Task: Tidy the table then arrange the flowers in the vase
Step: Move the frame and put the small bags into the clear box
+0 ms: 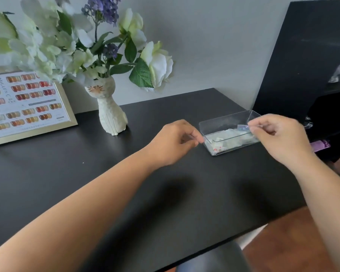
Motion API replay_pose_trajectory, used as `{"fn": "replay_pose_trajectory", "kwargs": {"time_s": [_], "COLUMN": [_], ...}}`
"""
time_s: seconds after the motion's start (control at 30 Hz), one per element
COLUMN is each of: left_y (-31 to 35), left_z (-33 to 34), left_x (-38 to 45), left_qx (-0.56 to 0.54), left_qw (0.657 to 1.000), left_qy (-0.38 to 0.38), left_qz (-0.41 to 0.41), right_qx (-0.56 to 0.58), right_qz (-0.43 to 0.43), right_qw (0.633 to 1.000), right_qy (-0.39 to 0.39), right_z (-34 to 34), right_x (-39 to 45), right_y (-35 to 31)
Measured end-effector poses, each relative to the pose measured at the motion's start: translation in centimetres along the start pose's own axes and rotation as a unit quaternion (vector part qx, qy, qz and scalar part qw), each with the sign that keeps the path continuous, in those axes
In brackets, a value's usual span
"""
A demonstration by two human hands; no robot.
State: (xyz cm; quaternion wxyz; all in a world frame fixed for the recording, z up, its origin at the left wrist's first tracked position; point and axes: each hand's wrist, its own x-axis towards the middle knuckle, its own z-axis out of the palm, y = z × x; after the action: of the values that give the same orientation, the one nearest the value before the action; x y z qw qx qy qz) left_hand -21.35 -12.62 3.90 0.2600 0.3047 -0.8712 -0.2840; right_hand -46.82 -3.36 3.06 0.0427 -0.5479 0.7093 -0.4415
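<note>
Bare forearms and hands [177, 142], no sleeves visible.

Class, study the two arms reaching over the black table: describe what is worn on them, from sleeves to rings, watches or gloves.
Nothing is worn. The left hand and right hand are bare, with no gloves and no rings visible. Both forearms are uncovered as far as the picture shows: no sleeves, watch or bracelet at either wrist. The fingernails are too blurred to judge.

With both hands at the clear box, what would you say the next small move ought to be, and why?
Probably let the right hand drop the small clear wrapper into the clear plastic box. The scrap is pinched right above the box, which already holds similar wrappers, while the left hand sits at the box's near-left corner, seemingly steadying it.
</note>
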Motion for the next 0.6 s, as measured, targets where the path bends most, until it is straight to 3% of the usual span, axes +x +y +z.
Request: {"fn": "replay_pose_trajectory", "kwargs": {"time_s": [0.17, 0.43, 0.6], "left_y": [1.5, 1.6, 1.3], "left_z": [2.8, 5.5, 6.3], "left_x": [4.2, 8.3, 9.2], "left_qx": [0.001, 0.002, 0.072], "left_qw": [1.0, 0.998, 0.992], "left_qy": [0.022, 0.012, -0.003], "left_qz": [0.017, -0.066, -0.108], "right_qx": [-0.095, -0.141, -0.151], "right_qz": [-0.015, -0.025, -0.003], "right_qw": [0.995, 0.981, 0.973], "right_qy": [-0.012, -0.131, -0.177], "right_z": [-0.7, -0.5, -0.1], "right_x": [5.5, 8.7, 8.5], "right_y": [2.6, 5.1, 5.2]}}
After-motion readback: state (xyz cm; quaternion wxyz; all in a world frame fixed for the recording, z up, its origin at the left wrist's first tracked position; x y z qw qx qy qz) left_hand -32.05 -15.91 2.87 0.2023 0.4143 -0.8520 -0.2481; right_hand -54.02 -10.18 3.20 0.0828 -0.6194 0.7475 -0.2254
